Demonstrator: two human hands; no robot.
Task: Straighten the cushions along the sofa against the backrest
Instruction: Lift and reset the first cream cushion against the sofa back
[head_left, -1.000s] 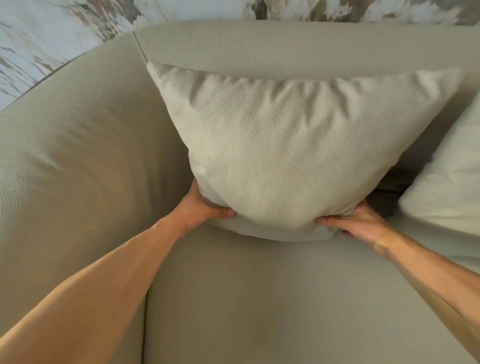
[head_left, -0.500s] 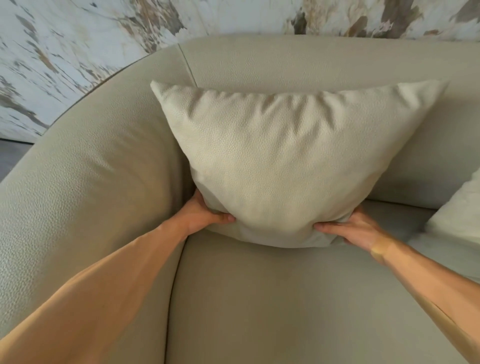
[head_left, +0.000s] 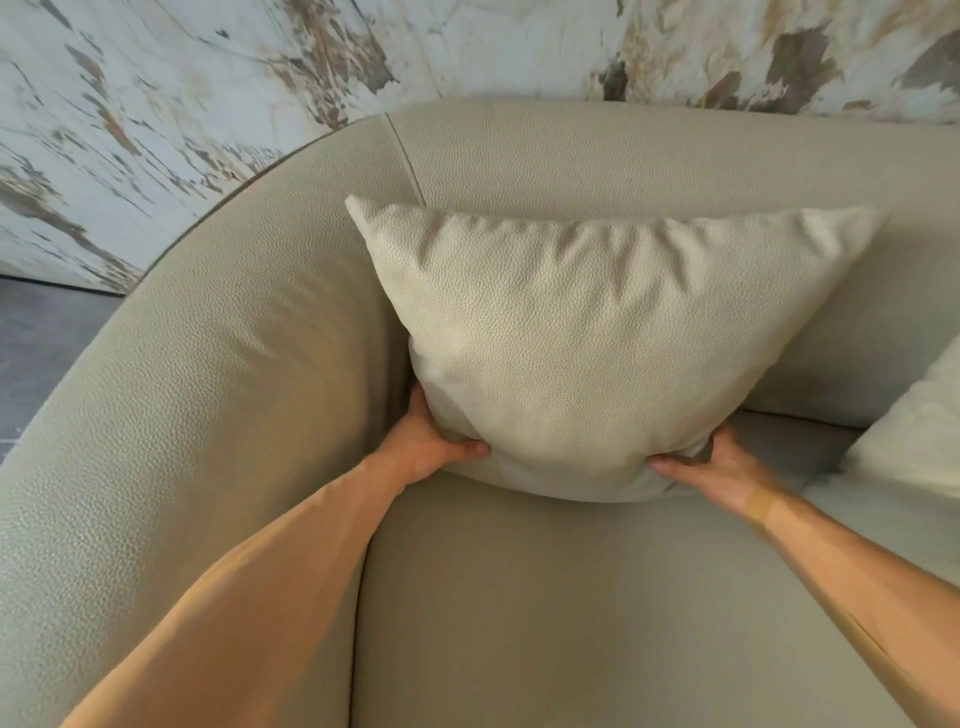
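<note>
Your left hand (head_left: 431, 447) and right hand (head_left: 719, 470) each pinch a bottom corner of the square cream pebbled-leather cushion (head_left: 587, 338), upright against the beige sofa backrest (head_left: 649, 156) at 12 o'clock. Release unevenly and it may flop forward.

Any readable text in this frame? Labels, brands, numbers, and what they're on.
None: no word, number or sign shows anywhere.
Cushion: plain pebbled cover, no tag or label visible.
Sofa: plain upholstery, no brand mark.
Second cushion at the right edge: plain.
Wall: marble-like veining only.
Left hand and right hand grip the cushion's lower corners; nothing written on them.
</note>
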